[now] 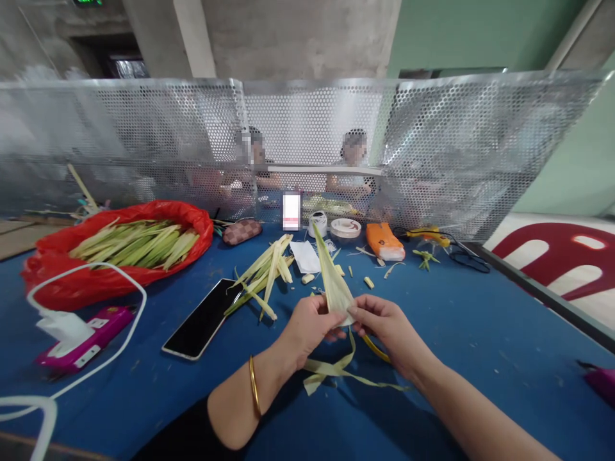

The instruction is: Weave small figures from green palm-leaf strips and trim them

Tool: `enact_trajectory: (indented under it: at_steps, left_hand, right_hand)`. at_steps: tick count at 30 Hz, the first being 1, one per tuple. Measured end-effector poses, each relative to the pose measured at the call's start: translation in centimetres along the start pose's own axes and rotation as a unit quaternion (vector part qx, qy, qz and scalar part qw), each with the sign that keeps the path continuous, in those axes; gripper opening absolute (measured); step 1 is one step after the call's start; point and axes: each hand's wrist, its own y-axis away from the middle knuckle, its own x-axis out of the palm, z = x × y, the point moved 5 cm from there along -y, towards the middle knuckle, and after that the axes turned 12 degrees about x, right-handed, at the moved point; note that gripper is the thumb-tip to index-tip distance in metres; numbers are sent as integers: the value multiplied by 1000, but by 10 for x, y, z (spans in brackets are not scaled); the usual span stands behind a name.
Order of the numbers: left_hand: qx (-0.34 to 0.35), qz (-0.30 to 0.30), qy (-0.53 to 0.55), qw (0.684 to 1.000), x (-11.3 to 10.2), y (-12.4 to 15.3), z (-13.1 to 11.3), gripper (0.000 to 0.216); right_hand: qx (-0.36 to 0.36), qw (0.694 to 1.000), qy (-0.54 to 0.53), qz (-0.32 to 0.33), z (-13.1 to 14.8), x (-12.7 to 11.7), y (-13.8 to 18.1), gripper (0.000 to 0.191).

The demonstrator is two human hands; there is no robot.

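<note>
Between my two hands a pale green corn husk (333, 278) stands with its narrow tip pointing up and away. My left hand (314, 323), with a gold bangle at the wrist, pinches its lower end from the left. From the right, my right hand (379, 320) pinches the same wide end between thumb and fingers. Torn husk strips (331, 368) lie on the blue table below my hands. Part of a yellow curved thing (376, 349) shows beneath my right hand; its kind is unclear. A loose pile of husks (266, 272) rests beyond my left hand.
A red plastic bag (52, 256) full of husks stands at left, near a purple power strip (86, 339) with a white cable. A phone (204, 320) lies flat. Tape (346, 228), an orange tissue pack (384, 241) and a yellow glue gun (429, 235) sit before a perforated metal screen (317, 115); two people sit behind it.
</note>
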Motion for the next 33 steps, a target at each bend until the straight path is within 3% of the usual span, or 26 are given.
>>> enact_trajectory:
  at_steps: [8, 21, 33]
  left_hand:
    - [-10, -8, -6, 1000, 0, 3, -2, 9]
    - [-10, 28, 5, 1000, 3, 3, -3, 16]
    - [3, 69, 4, 998, 3, 3, 2, 21]
  right_hand:
    - [22, 999, -19, 37, -1, 6, 1, 31]
    - [149, 973, -117, 131, -21, 6, -5, 30]
    - [184, 961, -117, 168, -21, 8, -3, 26]
